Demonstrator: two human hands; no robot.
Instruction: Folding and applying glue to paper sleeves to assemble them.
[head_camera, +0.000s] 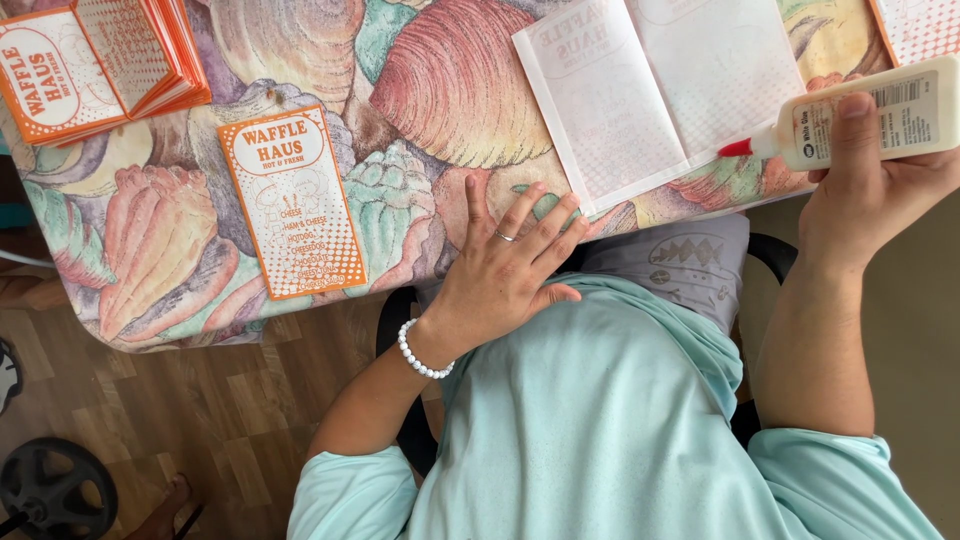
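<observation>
Head view: we look down on a shell-patterned tablecloth (440, 90), with the near table edge running just above our lap.
Left hand (505, 270): flat on the cloth at the near edge, fingers spread and empty, its fingertips just short of the unfolded white paper bag blank (655, 90).
Right hand (870, 175): clamped round a white glue bottle (880, 120), thumb across its label, held at the table's right edge.
Bottle axis: long axis lies almost level, running right to left; its red nozzle (735, 147) points left and slightly down at the blank's near right corner.
Risk: we judge a hard squeeze would flood glue past the flap onto the cloth, and the unpinned blank could slide.
Farther left: a finished orange-and-white printed bag (292, 205) lies flat; a stack of printed bags (95, 65) sits at the far left corner.
</observation>
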